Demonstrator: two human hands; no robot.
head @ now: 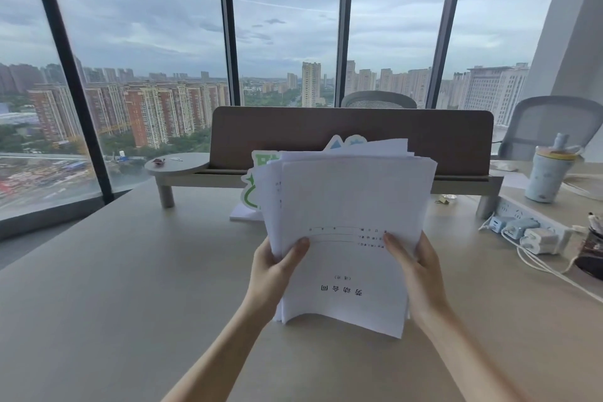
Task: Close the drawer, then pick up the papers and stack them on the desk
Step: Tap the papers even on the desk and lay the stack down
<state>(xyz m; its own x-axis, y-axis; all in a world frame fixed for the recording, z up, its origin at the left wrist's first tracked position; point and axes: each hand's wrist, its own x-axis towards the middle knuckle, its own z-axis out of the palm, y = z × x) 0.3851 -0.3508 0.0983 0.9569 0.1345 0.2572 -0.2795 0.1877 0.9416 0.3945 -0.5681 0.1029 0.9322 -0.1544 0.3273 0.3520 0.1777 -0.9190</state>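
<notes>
Head view — both hands (274,274) clamp papers (352,206).

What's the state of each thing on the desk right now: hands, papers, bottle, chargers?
left hand: shut on papers
right hand: shut on papers
papers: held upright, edges uneven, bottom edge at the desk
bottle: upright, cap on
chargers: plugged into power strip

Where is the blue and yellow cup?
The cup stands on the desk at the far right of the head view, just behind the power strip with its plugged-in chargers.
</notes>
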